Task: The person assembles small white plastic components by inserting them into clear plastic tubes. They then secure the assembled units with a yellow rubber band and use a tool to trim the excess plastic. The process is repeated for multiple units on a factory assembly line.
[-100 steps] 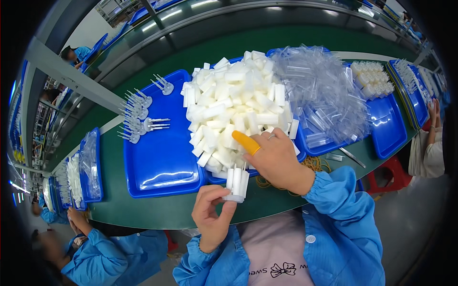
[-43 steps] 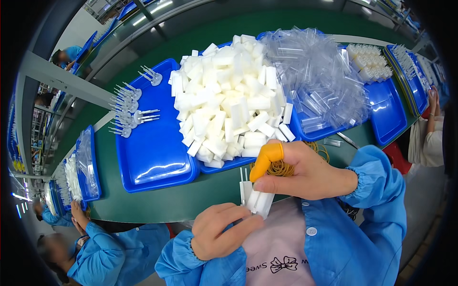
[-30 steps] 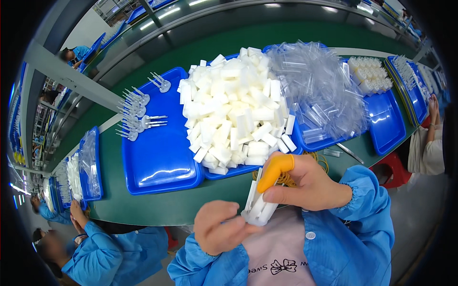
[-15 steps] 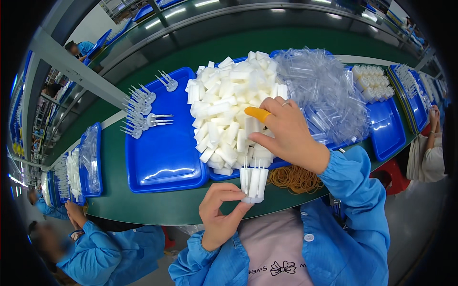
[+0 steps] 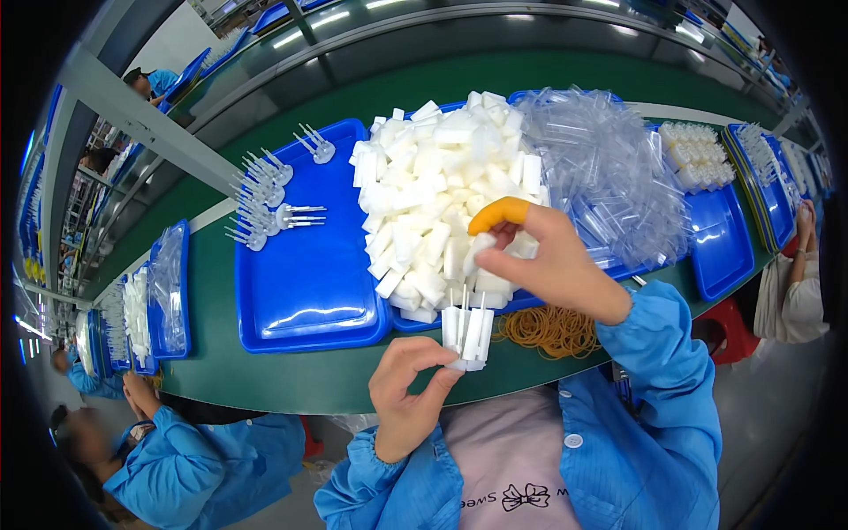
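Observation:
My left hand (image 5: pixel 409 389) pinches the rim of a round white pin base (image 5: pixel 466 363) between thumb and fingers, low in front of the table edge. Thin metal pins rise from the base, and several white foam blocks (image 5: pixel 476 333) sit on some of them; bare pin tips show at the top. My right hand (image 5: pixel 565 265) is bent just above it, an orange finger cot (image 5: pixel 500 213) on its index finger. Between that finger and the thumb it holds a white foam block (image 5: pixel 478 254). Behind it rises a big heap of similar foam blocks (image 5: pixel 442 168).
A blue tray (image 5: pixel 309 291) on the left carries several pin bases (image 5: pixel 265 181). Clear plastic sleeves (image 5: pixel 592 168) pile up right of the foam. Tan rubber bands (image 5: pixel 549 333) lie near the front edge. Another blue tray (image 5: pixel 720 234) stands farther right. Co-workers sit at both sides.
My right hand has curled its fingers and now grips a foam block taken from the heap, held above the pins. My left hand stays nearly in place, with the pin base turned slightly.

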`<action>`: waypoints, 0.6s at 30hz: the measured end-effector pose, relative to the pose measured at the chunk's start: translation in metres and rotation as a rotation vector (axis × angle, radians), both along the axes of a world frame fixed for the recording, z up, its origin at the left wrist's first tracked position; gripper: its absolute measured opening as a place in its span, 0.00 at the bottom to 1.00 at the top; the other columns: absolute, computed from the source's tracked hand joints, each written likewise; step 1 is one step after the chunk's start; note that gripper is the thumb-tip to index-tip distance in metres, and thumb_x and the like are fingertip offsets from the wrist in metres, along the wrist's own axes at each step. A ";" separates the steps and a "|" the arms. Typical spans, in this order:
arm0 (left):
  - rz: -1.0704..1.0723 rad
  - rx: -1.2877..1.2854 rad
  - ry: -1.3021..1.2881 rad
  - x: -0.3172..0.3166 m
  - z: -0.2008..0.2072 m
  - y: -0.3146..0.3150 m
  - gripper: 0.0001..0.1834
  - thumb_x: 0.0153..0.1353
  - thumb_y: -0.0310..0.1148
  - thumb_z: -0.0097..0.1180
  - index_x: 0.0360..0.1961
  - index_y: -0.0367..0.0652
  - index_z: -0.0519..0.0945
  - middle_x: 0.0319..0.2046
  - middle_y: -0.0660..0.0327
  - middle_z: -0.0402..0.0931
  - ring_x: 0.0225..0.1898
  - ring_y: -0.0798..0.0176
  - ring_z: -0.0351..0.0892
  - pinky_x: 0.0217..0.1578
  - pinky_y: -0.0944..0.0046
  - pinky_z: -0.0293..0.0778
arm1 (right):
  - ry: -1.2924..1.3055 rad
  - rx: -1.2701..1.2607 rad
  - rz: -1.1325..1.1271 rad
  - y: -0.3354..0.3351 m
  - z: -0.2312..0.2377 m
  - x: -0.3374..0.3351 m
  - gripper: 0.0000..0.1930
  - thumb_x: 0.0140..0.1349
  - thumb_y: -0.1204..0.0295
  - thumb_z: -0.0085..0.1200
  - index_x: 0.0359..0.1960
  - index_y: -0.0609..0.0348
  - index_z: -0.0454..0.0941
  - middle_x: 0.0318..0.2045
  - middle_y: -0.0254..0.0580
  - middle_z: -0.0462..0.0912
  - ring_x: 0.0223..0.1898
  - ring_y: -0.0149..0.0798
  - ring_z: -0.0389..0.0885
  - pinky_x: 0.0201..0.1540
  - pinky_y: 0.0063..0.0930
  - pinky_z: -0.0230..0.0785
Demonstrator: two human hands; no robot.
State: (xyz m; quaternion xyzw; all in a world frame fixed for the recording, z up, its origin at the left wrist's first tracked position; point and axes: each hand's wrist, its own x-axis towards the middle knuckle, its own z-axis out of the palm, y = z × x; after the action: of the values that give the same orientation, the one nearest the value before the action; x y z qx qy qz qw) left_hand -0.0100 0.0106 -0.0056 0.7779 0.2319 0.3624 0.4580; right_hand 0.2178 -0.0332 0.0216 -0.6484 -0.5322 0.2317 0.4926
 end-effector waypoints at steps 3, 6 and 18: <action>-0.025 -0.022 -0.001 0.002 0.003 -0.003 0.10 0.45 0.20 0.66 0.31 0.38 0.81 0.32 0.58 0.76 0.34 0.62 0.75 0.36 0.66 0.70 | 0.501 -0.054 0.081 -0.010 0.006 0.005 0.16 0.57 0.75 0.56 0.48 0.64 0.75 0.39 0.37 0.80 0.38 0.26 0.78 0.43 0.20 0.70; -0.047 -0.036 0.004 0.003 0.007 -0.006 0.10 0.45 0.20 0.66 0.31 0.38 0.81 0.32 0.58 0.76 0.34 0.63 0.74 0.36 0.66 0.69 | 0.746 -0.104 0.140 -0.016 0.013 0.002 0.17 0.58 0.77 0.53 0.51 0.66 0.73 0.42 0.39 0.80 0.42 0.26 0.78 0.46 0.21 0.70; -0.058 -0.008 0.016 0.002 0.012 -0.007 0.10 0.45 0.19 0.66 0.31 0.39 0.81 0.31 0.58 0.76 0.33 0.63 0.75 0.34 0.67 0.70 | 0.873 -0.204 0.200 -0.018 0.005 0.003 0.19 0.60 0.75 0.53 0.52 0.68 0.72 0.41 0.41 0.80 0.40 0.28 0.79 0.48 0.23 0.71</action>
State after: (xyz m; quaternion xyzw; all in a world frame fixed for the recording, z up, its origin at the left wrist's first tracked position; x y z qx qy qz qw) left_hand -0.0083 0.0038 0.0061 0.7853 0.2144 0.3419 0.4696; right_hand 0.2206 -0.0511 0.0264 -0.4807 -0.3091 0.5807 0.5798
